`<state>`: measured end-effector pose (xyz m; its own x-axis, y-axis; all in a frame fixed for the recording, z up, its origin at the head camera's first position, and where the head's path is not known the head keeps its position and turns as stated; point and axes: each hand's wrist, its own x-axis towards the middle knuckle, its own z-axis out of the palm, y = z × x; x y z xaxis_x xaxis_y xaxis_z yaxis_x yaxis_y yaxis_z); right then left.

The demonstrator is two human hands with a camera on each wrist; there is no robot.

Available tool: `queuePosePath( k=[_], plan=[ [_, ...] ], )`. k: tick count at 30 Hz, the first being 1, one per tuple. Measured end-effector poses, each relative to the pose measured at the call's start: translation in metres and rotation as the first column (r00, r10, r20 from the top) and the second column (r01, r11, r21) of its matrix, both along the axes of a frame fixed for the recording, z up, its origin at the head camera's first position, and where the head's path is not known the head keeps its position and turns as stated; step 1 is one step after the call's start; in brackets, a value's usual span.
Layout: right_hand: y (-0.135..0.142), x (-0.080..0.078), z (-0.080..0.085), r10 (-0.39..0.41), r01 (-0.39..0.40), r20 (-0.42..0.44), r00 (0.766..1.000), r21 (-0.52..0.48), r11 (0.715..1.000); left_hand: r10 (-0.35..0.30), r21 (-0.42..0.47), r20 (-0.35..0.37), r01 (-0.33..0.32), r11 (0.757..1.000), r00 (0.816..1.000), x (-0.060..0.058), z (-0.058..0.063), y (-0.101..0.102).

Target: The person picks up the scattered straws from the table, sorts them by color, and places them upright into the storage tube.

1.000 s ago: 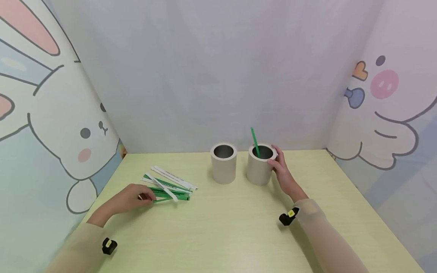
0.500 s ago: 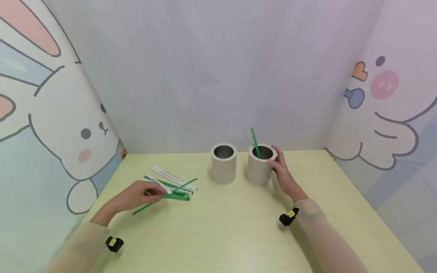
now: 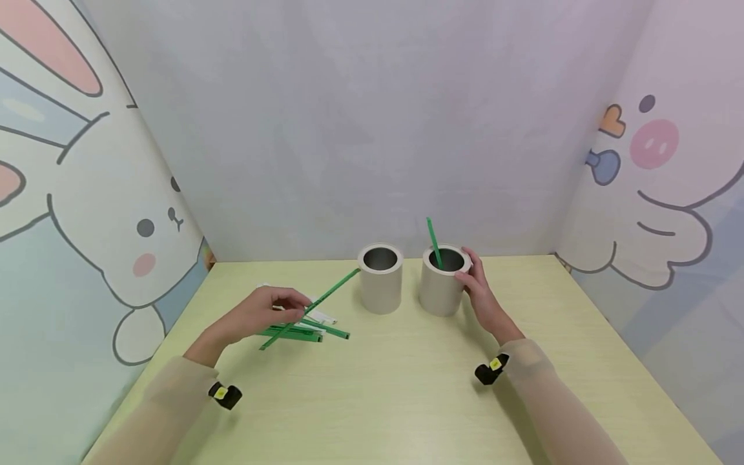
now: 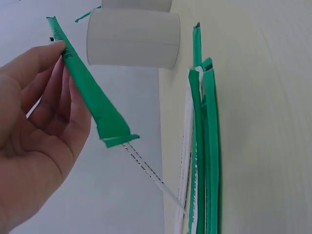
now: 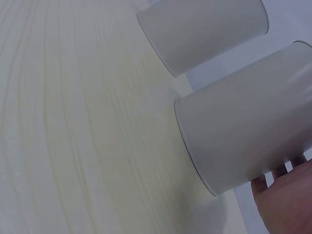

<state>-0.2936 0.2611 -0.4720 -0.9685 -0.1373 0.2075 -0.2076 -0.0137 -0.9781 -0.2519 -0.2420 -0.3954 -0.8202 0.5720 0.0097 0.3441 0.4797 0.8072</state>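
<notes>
In the head view, my left hand (image 3: 264,313) pinches a green paper-wrapped straw (image 3: 338,285) between thumb and fingers. The straw slants up to the right, its upper end close beside the left cup (image 3: 381,292) in this view. Under the hand lies a pile of green (image 4: 211,146) and white wrapped straws (image 3: 322,317), partly hidden by it. My right hand (image 3: 485,297) grips the right side of the right cup (image 3: 440,294), with its thumb near the rim. One green wrapped straw (image 3: 433,237) leans inside that cup. Both grey-white cups stand upright.
The pale wooden table (image 3: 372,394) runs back to a plain light curtain (image 3: 372,129). Cartoon-printed panels, with a rabbit (image 3: 116,245) on the left and a pink-nosed animal (image 3: 674,187) on the right, border the sides.
My left hand has lifted a green wrapped straw off the pile and carried it rightward and farther back. Some straws in the pile have shifted. My right hand stays on the right cup.
</notes>
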Motion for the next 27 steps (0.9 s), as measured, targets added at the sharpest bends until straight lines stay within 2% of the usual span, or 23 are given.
queuePosePath(
  k=[5, 8, 11, 13, 16, 20, 27],
  plan=[
    [0.000, 0.001, 0.002, -0.002, 0.002, -0.003, 1.000, 0.001, 1.000, 0.021, 0.036, 0.004, -0.021, 0.999, 1.000, -0.003, 0.012, 0.013],
    [0.000, 0.001, 0.002, -0.001, 0.001, -0.008, 1.000, 0.002, 1.000, 0.045, 0.098, 0.028, -0.047, 0.994, 0.999, -0.006, 0.017, 0.022],
    [0.001, 0.001, 0.002, 0.000, 0.000, -0.009, 1.000, 0.002, 1.000, 0.089, 0.192, 0.048, -0.097, 0.977, 0.995, -0.010, 0.021, 0.036],
    [0.001, 0.001, 0.002, -0.001, 0.001, -0.008, 1.000, 0.001, 1.000, 0.120, 0.266, 0.058, -0.131, 0.955, 0.991, -0.014, 0.024, 0.047],
    [0.001, 0.000, 0.001, -0.002, 0.002, -0.004, 1.000, -0.004, 1.000, 0.163, 0.375, 0.067, -0.176, 0.910, 0.984, -0.022, 0.029, 0.065],
    [0.000, 0.000, 0.000, 0.000, 0.000, 0.000, 1.000, -0.002, 1.000, 0.198, 0.510, 0.114, -0.228, 0.830, 0.974, -0.034, 0.034, 0.091],
    [-0.001, 0.000, 0.000, 0.000, 0.000, 0.002, 1.000, -0.004, 1.000, 0.204, 0.665, 0.193, -0.281, 0.691, 0.960, -0.053, 0.045, 0.145]
  ],
)
